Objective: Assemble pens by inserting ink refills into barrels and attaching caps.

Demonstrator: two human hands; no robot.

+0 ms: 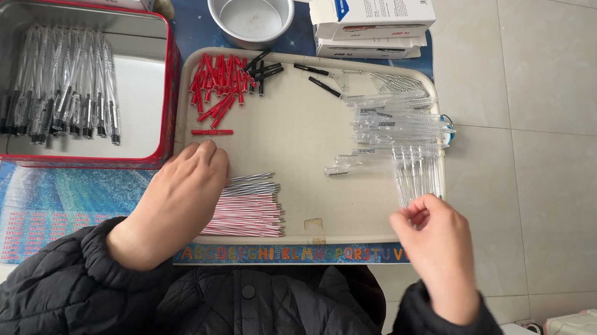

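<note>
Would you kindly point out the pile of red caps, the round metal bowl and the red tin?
red caps (218, 86), head view, middle of the pile.
metal bowl (249, 17), head view, inner floor.
red tin (170, 89), head view, right wall.

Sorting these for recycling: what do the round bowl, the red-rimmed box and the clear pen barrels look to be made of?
Round bowl: likely aluminium, dull silver sheen. Red-rimmed box: apparently tin-plate, grey reflective inside, painted red rim. Clear pen barrels: probably transparent plastic, since the tray shows through them.
</note>
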